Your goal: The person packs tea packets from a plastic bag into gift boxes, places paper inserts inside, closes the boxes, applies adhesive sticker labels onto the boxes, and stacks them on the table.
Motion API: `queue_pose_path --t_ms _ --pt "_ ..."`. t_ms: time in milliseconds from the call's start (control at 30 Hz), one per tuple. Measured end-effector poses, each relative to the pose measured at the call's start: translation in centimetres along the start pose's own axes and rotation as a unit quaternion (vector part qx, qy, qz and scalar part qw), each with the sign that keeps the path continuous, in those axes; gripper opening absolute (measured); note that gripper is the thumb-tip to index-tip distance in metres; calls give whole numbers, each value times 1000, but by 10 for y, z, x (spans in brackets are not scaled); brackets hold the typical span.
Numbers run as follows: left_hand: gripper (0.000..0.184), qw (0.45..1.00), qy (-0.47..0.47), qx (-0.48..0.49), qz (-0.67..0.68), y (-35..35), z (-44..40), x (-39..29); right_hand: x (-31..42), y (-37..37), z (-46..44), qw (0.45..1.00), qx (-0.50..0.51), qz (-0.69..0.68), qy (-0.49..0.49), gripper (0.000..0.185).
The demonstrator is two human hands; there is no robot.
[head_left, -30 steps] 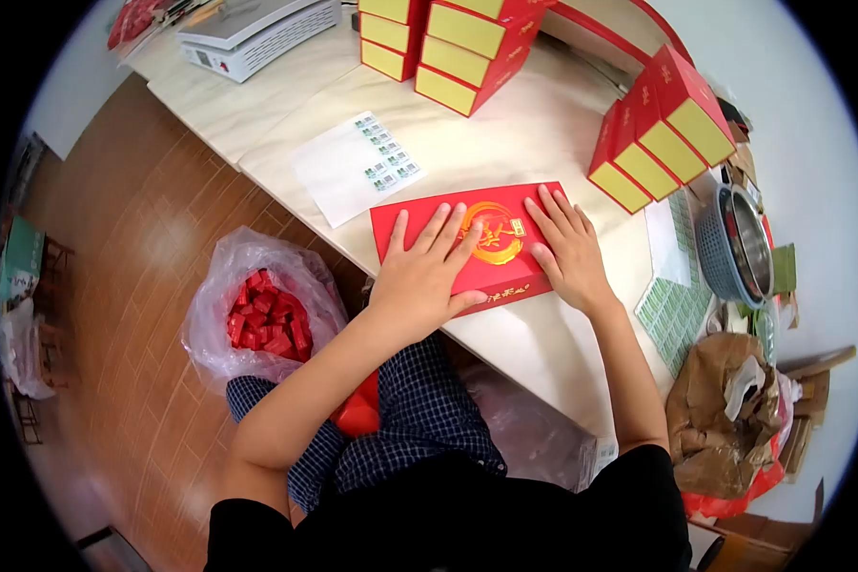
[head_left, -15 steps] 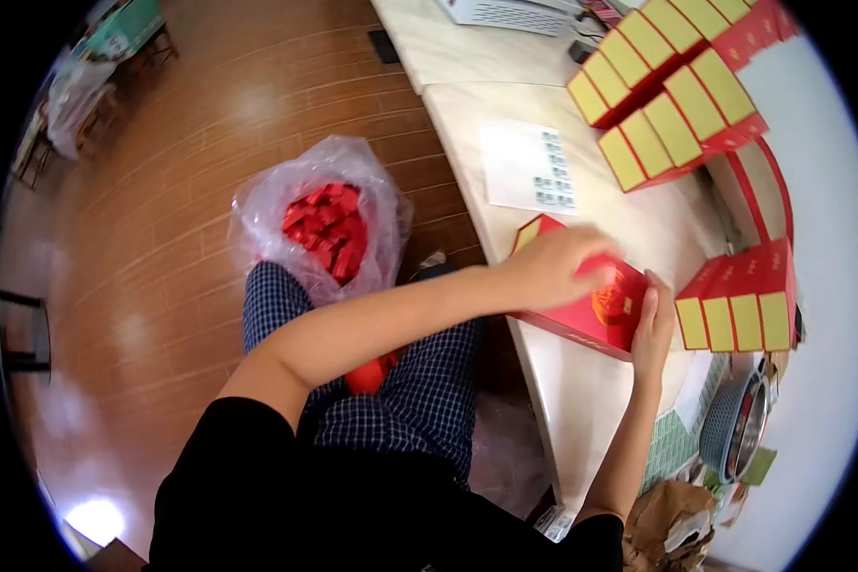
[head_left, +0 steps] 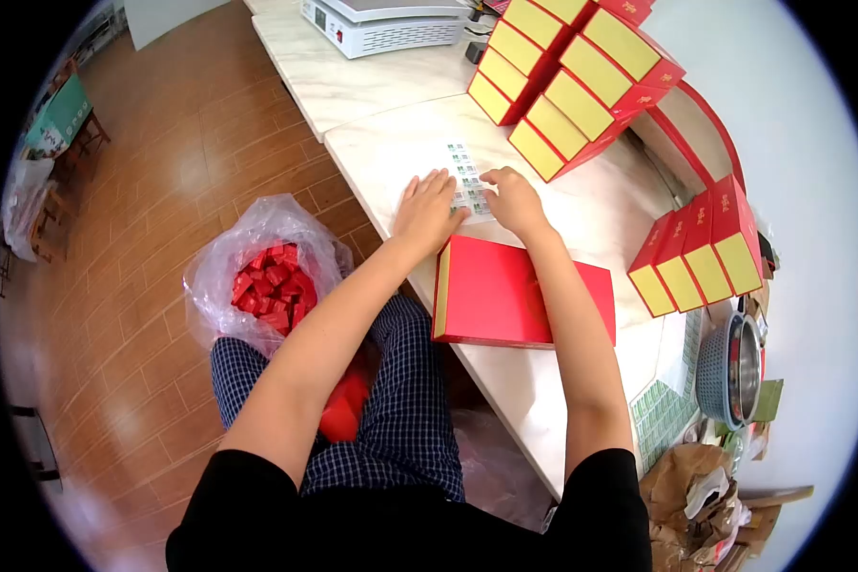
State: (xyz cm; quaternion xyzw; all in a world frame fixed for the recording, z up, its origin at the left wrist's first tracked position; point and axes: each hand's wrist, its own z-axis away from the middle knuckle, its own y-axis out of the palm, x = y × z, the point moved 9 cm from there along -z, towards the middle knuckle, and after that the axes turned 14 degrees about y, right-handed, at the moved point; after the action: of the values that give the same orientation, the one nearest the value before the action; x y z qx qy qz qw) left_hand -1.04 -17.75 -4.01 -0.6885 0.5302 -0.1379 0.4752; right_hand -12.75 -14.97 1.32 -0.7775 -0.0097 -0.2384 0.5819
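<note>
A sheet of small green-and-white stickers (head_left: 466, 170) lies on the marble-look table. My left hand (head_left: 429, 208) rests flat on the sheet's left part, fingers stretched out. My right hand (head_left: 515, 202) is at the sheet's right edge, its thumb and forefinger slightly apart over the stickers and the other fingers curled. No sticker shows between them. Just nearer to me, a red box (head_left: 505, 291) with a yellow end lies flat, a plain red face up. My right forearm passes over it and hides part of it.
Stacked red-and-yellow boxes (head_left: 567, 95) stand at the back, with more boxes (head_left: 701, 250) at right. A white scale (head_left: 386, 29) sits at the far end. A plastic bag of red pieces (head_left: 275, 286) is by my knees. A blue basket (head_left: 720, 372) stands at right.
Both hands have left the red box and moved to the sticker sheet. The red item in my left hand is gone from it. The box's printed face no longer shows. My view has shifted.
</note>
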Motion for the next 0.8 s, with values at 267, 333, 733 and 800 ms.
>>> queue_pose_path --t_ms 267,333,733,800 --pt "41 996 -41 -48 59 -6 -1 7 10 23 -3 998 9 22 -50 22" --pt "36 994 -45 -68 66 -9 0 8 10 27 -3 998 15 39 -51 20" --pt "16 987 -39 -131 90 -14 0 2 1 31 -4 983 -56 91 -147 10" --pt "13 988 -43 -124 86 -19 -1 -2 -5 40 -5 977 -47 121 -168 11"
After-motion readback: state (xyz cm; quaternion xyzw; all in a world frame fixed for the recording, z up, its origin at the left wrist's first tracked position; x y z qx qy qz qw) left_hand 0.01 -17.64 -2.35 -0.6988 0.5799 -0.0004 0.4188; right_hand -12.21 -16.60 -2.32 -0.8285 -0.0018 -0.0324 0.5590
